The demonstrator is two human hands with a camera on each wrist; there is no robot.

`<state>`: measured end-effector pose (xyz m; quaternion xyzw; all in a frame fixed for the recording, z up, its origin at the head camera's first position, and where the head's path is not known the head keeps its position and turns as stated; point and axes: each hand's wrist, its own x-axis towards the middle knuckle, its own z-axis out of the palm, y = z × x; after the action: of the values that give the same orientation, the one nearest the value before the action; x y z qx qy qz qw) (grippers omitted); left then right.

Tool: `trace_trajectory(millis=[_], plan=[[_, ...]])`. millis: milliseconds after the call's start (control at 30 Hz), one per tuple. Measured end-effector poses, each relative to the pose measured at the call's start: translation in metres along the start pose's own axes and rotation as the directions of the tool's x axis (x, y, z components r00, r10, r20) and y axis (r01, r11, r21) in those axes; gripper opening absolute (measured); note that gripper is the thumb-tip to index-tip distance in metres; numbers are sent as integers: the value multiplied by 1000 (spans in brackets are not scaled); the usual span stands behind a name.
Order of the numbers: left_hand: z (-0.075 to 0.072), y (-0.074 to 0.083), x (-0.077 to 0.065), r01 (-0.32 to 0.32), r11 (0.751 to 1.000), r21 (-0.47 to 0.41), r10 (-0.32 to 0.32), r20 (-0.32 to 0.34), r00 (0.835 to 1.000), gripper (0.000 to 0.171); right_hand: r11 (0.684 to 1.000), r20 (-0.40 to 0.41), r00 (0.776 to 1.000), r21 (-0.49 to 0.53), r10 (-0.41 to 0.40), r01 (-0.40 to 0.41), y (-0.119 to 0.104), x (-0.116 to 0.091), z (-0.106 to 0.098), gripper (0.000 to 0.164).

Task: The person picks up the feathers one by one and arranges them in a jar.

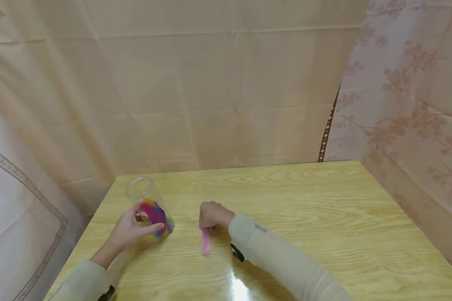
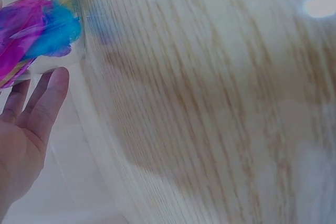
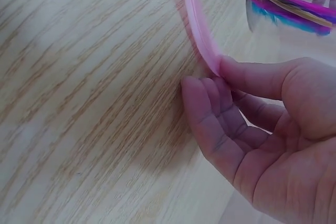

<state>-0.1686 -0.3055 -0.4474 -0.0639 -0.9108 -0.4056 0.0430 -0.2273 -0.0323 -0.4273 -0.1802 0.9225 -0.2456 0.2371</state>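
A clear jar (image 1: 139,193) stands at the left of the table, with many-coloured feathers (image 1: 156,213) inside its lower part. My left hand (image 1: 127,229) holds the jar around its side, thumb on the near face. Pink, blue and purple feathers (image 2: 39,32) show through the wall in the left wrist view, just beyond the fingers. My right hand (image 1: 214,215) is low over the table, right of the jar. Between thumb and fingertips it pinches one end of a pink feather (image 3: 198,24), whose other end (image 1: 205,244) points toward the table's near side.
The wood-grain table (image 1: 305,209) reaches well to the right of both hands. A beige curtain (image 1: 218,96) hangs behind its far edge, a flowered cloth (image 1: 414,104) at the right, and a white cloth (image 1: 19,209) at the left. Light glares off the near tabletop.
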Motion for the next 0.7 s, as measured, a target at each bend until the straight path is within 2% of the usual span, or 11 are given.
trace_trajectory(millis=[233,367,500,600,700], plan=[[1,0,1,-4,1000,-8,4,-6,1000,60,996,20,1000,90,-22,20,2,-1,-7,30],[2,0,-1,6,1000,-15,-6,2,1000,60,974,33,994,206,-102,93,4,-1,-14,18],[1,2,-1,0,1000,-22,0,-5,1000,59,900,51,978,403,-203,166,4,-1,-25,0],[0,3,-1,-14,1000,-21,14,-12,1000,58,843,61,963,501,-262,198,2,0,-32,8],[0,4,0,-22,1000,-21,22,-15,1000,59,805,64,950,551,-306,222,-1,1,-39,12]])
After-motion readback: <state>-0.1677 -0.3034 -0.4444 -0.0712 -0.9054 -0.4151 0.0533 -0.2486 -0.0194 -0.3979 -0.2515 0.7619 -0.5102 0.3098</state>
